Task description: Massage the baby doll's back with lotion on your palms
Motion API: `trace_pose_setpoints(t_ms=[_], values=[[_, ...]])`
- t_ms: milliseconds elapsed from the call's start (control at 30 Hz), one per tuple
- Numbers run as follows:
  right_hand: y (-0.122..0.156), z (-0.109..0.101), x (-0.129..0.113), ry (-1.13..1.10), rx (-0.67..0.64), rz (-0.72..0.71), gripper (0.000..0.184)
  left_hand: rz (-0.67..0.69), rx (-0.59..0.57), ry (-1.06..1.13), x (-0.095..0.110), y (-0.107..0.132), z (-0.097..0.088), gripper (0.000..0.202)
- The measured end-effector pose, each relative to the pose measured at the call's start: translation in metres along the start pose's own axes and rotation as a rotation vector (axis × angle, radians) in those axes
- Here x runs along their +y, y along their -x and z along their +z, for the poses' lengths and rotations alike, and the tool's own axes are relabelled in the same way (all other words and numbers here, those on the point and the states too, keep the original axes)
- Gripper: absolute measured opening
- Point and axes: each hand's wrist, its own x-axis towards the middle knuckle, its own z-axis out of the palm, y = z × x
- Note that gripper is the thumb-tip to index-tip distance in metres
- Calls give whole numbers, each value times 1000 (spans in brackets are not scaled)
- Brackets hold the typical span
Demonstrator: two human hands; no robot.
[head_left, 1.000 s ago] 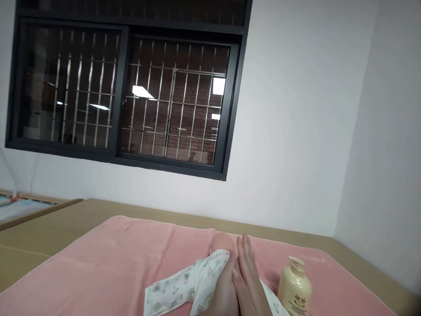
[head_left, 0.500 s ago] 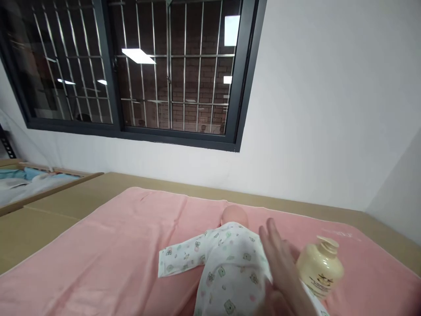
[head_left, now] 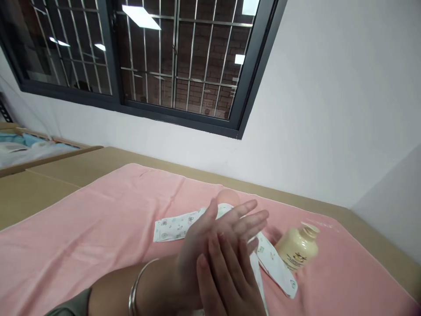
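Note:
My left hand [head_left: 210, 232], with a thin bangle on its wrist, is stretched flat above a baby doll [head_left: 228, 197] that lies on a pink towel [head_left: 98, 228]. My right hand [head_left: 226, 276] lies flat across the left palm, palms pressed together, fingers extended. The doll wears a white printed romper [head_left: 174, 226] whose sleeves stretch left and right; only the top of its head shows past my fingers. A cream pump bottle [head_left: 297, 248] stands on the towel just right of my hands. Neither hand holds anything.
The towel covers a tan cardboard-coloured surface [head_left: 49, 175] against a white wall. A dark barred window [head_left: 148, 57] is above. A wooden-edged cot [head_left: 29, 147] with blue and white bedding sits at the far left.
The view tilted down and turned. My left hand came in from the lower left and my two palms met over the doll; before, only the right hand showed beside the bottle.

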Motion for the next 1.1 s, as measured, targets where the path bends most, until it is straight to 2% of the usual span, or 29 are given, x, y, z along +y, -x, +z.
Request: trace_pose_setpoints(t_ms=[67, 100, 133, 167, 267, 333, 367, 433, 533, 567, 633, 767, 867, 967, 1100], values=[[-29, 2, 13, -40, 42, -73, 48, -36, -154, 435, 1, -7, 2, 61], [-35, 2, 17, -58, 26, -69, 51, -57, -176, 605, 0, -10, 3, 63], [-37, 1, 19, -76, -12, -53, 54, -58, -142, 708, -1, -13, 4, 64], [-36, -1, 19, -93, -70, -21, 58, -21, -52, 723, -3, -15, 4, 63], [-32, -5, 20, -151, -264, 86, 68, 222, 264, 510, -19, -23, -1, 53], [-32, -3, 27, -189, -345, 163, 58, 312, 341, 297, -41, -32, -4, 49], [-32, 1, 34, -195, -370, 219, 49, 287, 322, 182, -56, -37, -4, 47], [-31, 15, 51, -184, -408, 372, 39, 202, 359, -16, -90, -48, -1, 44], [-23, 43, 73, -159, -476, 600, 45, 153, 431, -263, -140, -62, 11, 39], [-18, 51, 78, -166, -510, 630, 47, 133, 450, -286, -153, -64, 14, 38], [-7, 60, 83, -202, -574, 596, 50, 115, 475, -302, -171, -64, 20, 37], [11, 50, 91, -304, -655, 408, 48, 152, 449, -315, -184, -51, 23, 37], [7, 46, 97, -301, -713, 490, 53, 179, 439, -327, -182, -45, 22, 37], [-2, 55, 89, -227, -716, 608, 55, 210, 424, -340, -181, -43, 20, 38], [1, 57, 66, -215, -607, 501, 51, 322, 366, -349, -182, -36, 15, 41]])
